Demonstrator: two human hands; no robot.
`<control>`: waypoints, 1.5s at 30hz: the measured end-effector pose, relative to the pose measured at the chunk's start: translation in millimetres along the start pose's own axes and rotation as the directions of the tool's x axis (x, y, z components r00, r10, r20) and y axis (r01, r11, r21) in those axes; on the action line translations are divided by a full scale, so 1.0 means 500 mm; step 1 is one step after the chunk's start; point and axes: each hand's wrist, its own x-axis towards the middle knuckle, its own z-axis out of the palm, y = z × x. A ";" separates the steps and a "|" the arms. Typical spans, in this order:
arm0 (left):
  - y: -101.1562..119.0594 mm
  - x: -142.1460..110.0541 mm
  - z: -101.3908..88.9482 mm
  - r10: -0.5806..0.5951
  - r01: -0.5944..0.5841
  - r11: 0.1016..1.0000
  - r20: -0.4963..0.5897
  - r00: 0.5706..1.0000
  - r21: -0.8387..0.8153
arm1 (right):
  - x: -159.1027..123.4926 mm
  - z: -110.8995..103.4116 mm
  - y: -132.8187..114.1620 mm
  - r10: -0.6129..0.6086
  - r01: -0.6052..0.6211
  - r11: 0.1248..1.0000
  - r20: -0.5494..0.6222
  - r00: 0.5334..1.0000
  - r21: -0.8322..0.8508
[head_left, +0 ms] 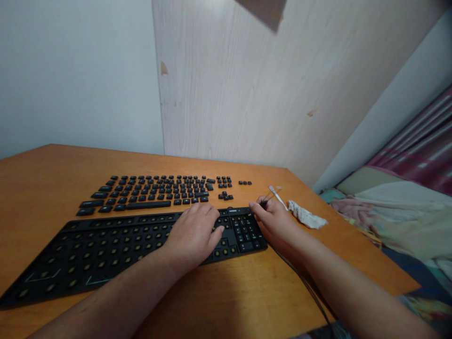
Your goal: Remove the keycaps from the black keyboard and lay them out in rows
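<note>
A black keyboard [116, 245] lies across the desk; most of its keycaps are off and bare key posts show, while the number pad [247, 230] at its right end still has caps. My left hand [196, 228] rests flat on the keyboard's right-middle part, fingers stretched out, holding nothing. By the keyboard's top right corner, my right hand [275, 216] is closed in a pinch on a small black piece with thin wires, which looks like a wire keycap puller [263, 204]. The fingers partly hide it. Behind the keyboard, loose black keycaps [155, 190] are laid out in keyboard order.
Beyond my right hand lies a thin white stick [280, 200]. To its right is a crumpled white cloth or tissue [306, 215]. A cable [303, 278] runs under my right forearm to the front edge of the wooden desk [254, 292]. Bedding [406, 207] lies off to the right.
</note>
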 end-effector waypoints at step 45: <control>0.043 0.025 0.010 -0.306 0.335 0.151 0.278 0.911 -0.930 | -0.057 0.025 -0.086 -0.205 0.157 0.921 0.100 0.974 0.356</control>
